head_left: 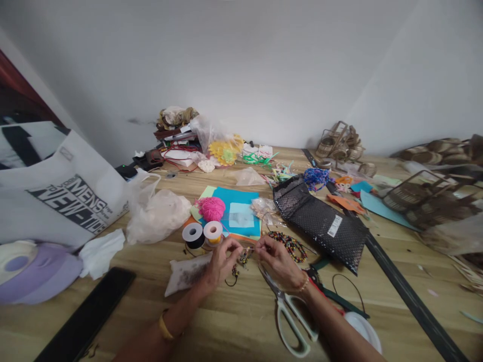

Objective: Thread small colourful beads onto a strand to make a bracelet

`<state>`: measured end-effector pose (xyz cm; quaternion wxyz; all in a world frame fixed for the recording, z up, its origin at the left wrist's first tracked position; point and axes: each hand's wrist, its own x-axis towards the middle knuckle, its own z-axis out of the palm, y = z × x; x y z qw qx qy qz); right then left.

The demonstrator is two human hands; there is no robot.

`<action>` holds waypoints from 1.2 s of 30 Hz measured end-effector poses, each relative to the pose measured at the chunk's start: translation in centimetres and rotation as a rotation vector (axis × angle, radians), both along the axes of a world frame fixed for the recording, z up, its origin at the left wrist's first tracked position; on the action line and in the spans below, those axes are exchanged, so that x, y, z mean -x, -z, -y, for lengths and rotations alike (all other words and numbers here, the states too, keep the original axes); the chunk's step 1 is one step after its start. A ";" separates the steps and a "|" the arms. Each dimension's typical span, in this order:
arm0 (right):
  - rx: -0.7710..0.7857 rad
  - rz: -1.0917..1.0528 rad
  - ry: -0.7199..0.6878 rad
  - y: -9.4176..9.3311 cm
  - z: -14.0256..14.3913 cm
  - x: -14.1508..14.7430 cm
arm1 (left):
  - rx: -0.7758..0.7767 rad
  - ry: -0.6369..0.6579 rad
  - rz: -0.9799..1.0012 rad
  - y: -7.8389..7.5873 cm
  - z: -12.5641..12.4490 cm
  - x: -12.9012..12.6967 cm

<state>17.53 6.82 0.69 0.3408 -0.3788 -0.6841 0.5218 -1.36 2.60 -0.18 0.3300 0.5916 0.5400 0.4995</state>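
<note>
The left hand (222, 259) is pinching one end of a thin thread (252, 248), with a short string of beads (241, 261) dangling just under its fingers. The right hand (277, 261) is pinching the thread's other end, above the scissors (290, 311) lying on the wooden surface (234, 322).

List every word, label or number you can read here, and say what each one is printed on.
"MENS" and "NEW-TIDE", in large dark letters on the white fabric tote bag; the smaller print around them is too blurred to read.
White sticker label on the black dotted plastic pouch: too small to read.
Nothing else carries legible text.
</note>
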 end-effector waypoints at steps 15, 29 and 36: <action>-0.061 0.082 -0.056 -0.1 0.3 0.4 | 0.190 0.064 0.316 -0.3 -0.3 -0.2; -0.061 0.131 -0.105 -0.2 0.5 0.6 | 0.238 0.035 0.348 0.2 -0.4 -0.6; -0.092 0.135 -0.187 -0.5 0.7 0.7 | 0.148 0.015 0.270 0.4 0.0 -0.7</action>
